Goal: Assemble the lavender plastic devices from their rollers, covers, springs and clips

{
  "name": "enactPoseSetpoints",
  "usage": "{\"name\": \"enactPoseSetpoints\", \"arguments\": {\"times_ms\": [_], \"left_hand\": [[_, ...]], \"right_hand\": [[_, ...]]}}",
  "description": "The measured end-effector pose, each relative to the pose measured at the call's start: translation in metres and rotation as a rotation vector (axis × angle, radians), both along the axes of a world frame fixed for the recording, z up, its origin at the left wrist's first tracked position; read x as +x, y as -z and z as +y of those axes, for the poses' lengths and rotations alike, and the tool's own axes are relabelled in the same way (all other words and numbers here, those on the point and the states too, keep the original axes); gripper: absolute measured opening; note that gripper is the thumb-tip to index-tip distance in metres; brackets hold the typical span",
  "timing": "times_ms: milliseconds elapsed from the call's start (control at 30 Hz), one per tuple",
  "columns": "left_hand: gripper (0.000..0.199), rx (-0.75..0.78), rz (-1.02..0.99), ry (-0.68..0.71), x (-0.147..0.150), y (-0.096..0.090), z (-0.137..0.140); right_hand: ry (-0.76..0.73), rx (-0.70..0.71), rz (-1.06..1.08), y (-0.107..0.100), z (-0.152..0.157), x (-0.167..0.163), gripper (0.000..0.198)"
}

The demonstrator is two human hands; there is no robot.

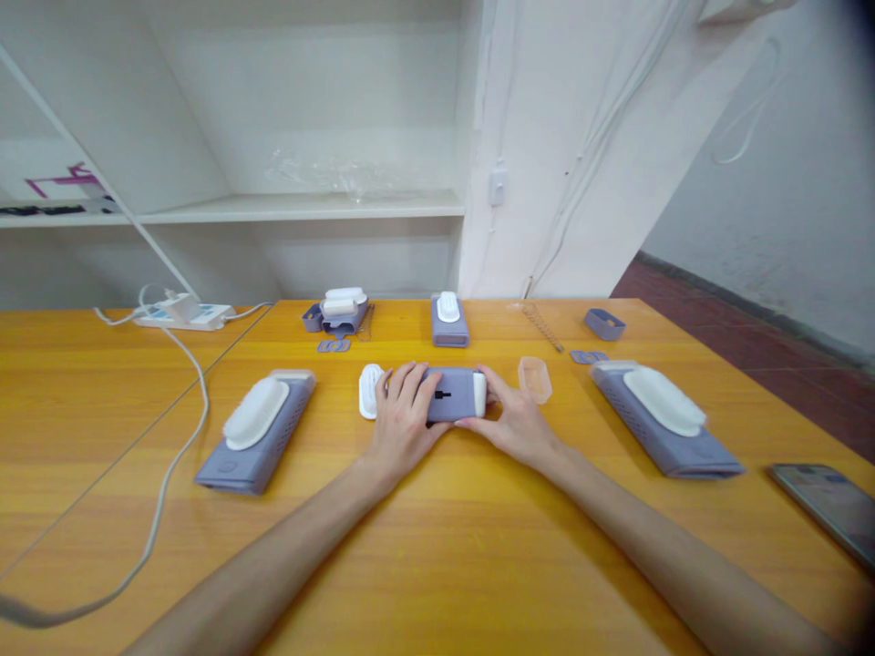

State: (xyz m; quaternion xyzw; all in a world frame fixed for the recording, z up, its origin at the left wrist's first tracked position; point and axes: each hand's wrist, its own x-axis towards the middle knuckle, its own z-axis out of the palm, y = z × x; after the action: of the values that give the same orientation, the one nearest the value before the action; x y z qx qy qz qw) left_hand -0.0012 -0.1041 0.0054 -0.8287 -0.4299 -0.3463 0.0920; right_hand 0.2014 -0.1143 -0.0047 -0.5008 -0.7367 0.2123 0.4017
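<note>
Both hands hold a lavender-grey plastic case (455, 394) lying on its side on the wooden table, with a dark brush-like mark on its face and a white end piece (479, 394) at the right. My left hand (405, 415) wraps over the case's left half, hiding that part. The thumb and fingers of my right hand (519, 421) pinch the right end around the white piece. Just left of my left fingers lies a white oval brush head (370, 392), partly covered by them. A translucent peach cap (534, 380) sits beyond my right hand.
Cased brushes lie at the left (256, 428), right (666, 419) and back (449, 319). Case parts (344, 312), a spring (542, 328) and a lavender ring (604, 323) are along the far edge. A phone (827, 506) lies right; a power strip (184, 314) with cable stands left.
</note>
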Motion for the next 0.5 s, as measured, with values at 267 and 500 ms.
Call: {"name": "enactPoseSetpoints", "arguments": {"times_ms": [267, 500], "left_hand": [[0.055, -0.003, -0.002, -0.011, 0.0007, -0.0008, -0.0008], [0.051, 0.013, 0.009, -0.005, 0.0003, 0.0013, -0.0006]], "right_hand": [[0.057, 0.017, -0.072, 0.0060, 0.0015, -0.0012, 0.086], [0.086, 0.085, -0.093, 0.0080, 0.0017, 0.0012, 0.080]]}}
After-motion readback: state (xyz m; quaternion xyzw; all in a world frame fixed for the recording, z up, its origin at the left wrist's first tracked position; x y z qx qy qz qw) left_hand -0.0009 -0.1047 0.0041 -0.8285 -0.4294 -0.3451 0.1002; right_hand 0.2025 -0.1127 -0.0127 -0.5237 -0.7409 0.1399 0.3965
